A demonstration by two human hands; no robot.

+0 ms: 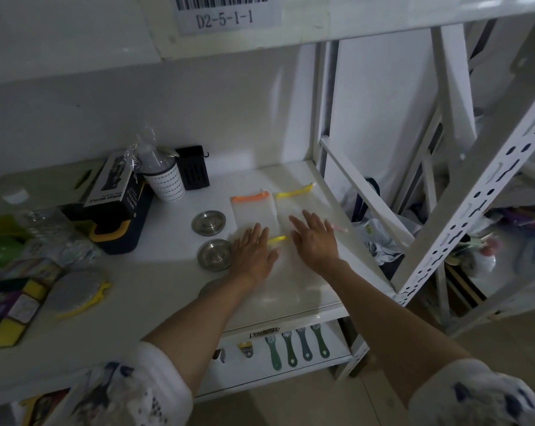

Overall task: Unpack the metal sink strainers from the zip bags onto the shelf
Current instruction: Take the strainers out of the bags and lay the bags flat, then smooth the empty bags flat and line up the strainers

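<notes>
Two round metal sink strainers lie bare on the white shelf (155, 272): one (208, 222) farther back, one (214, 255) nearer, just left of my left hand (254, 250). A third round metal shape (208, 289) is partly hidden under my left forearm. Clear zip bags lie flat: one with an orange zipper (250, 198), one with a yellow zipper (294, 192), and another with a yellow zipper (278, 239) between my hands. Both hands rest flat, fingers spread, on the bags. My right hand (317, 238) covers a bag with a pink strip (338, 228).
A white perforated cup (166, 181), a black box (194, 170) and a spray bottle box (115, 192) stand at the back left. Sponges and a grey scrubber (75, 290) lie at the left. A rack upright (475, 192) rises at the right. Green brushes (297, 345) lie on the lower shelf.
</notes>
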